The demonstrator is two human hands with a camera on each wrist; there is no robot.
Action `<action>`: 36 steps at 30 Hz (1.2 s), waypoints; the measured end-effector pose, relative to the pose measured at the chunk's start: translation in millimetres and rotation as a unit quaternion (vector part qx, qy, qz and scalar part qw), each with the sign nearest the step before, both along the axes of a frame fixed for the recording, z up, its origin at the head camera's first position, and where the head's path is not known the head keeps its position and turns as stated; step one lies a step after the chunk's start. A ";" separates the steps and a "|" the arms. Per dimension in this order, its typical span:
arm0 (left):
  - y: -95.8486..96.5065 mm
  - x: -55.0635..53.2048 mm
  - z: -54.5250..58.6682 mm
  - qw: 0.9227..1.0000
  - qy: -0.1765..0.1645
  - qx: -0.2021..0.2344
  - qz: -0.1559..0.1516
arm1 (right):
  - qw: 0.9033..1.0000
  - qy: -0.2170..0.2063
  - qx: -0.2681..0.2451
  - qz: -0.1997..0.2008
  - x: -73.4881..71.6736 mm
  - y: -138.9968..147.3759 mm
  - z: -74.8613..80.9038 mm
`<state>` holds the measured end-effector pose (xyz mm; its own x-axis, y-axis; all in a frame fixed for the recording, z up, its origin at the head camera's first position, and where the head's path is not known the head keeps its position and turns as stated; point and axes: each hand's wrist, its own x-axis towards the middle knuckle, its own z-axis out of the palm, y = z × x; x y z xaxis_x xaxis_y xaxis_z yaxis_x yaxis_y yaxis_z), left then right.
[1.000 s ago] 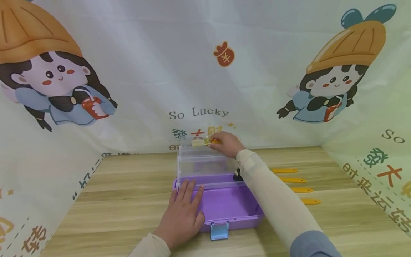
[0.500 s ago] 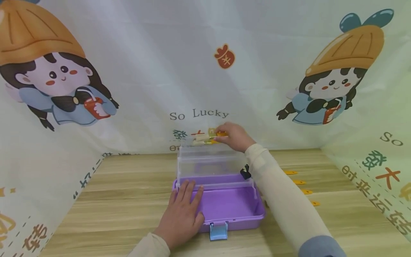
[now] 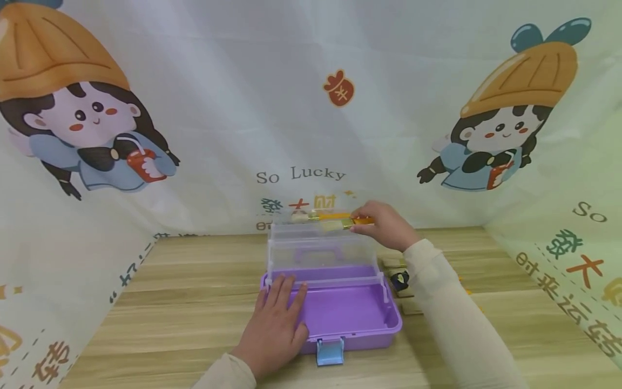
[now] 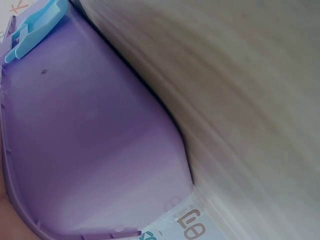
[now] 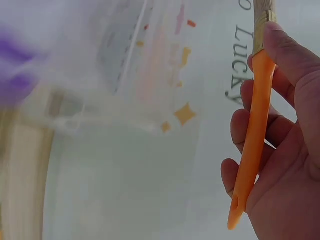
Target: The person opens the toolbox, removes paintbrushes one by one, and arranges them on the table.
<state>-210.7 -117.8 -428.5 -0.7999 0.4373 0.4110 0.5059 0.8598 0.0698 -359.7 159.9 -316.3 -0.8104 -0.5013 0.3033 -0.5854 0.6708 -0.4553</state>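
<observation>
A purple plastic box (image 3: 340,310) stands on the table, its clear lid (image 3: 311,251) raised at the back and a blue latch (image 3: 330,352) hanging in front. My left hand (image 3: 277,324) rests on the box's left side with fingers straight over the rim. In the left wrist view the outer wall (image 4: 95,125) shows. Above the lid's right end, my right hand (image 3: 386,224) pinches a paintbrush (image 5: 257,115) near its ferrule, bristles pointing left in the head view. A second orange-handled paintbrush (image 3: 335,215) lies level at the lid's top; what supports it is unclear.
Right of the box, several paintbrushes (image 3: 413,308) lie on the wood-grain table (image 3: 194,286), partly hidden by my right forearm. A small black object (image 3: 400,281) with a pale mark is beside the box. A printed curtain (image 3: 233,119) surrounds the table.
My right hand has risen slightly, then come down to the right with its paintbrush, away from the paintbrush at the lid's top. My left hand has stayed in place.
</observation>
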 end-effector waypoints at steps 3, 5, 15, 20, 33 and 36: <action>-0.3 0.4 1.1 1.000 -0.003 0.002 0.001 | 1.000 0.014 0.014 0.000 10.8 14.8 -5.1; -0.4 0.3 1.3 1.000 -0.003 0.003 0.000 | 0.999 0.030 0.025 0.000 18.4 25.6 -9.4; -0.6 -0.4 -1.1 1.000 -0.004 -0.001 0.003 | 0.995 0.083 0.057 -0.013 58.4 83.3 -36.5; 0.1 -1.0 -0.4 1.000 -0.002 -0.002 0.000 | 0.997 0.054 0.049 -0.030 76.5 109.9 -50.3; -1.8 -1.2 1.1 1.000 -0.005 -0.008 0.005 | 0.998 -0.037 0.057 -0.019 103.5 153.8 -96.7; -1.0 -1.3 1.5 1.000 -0.008 -0.005 0.003 | 0.995 -0.075 0.067 -0.019 107.8 159.3 -104.1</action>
<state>-212.0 -118.9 -427.0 -0.8090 0.4369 0.3931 0.4998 0.8634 0.0691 -251.9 319.2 -420.4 -0.8604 -0.4973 0.1113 -0.4912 0.7513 -0.4409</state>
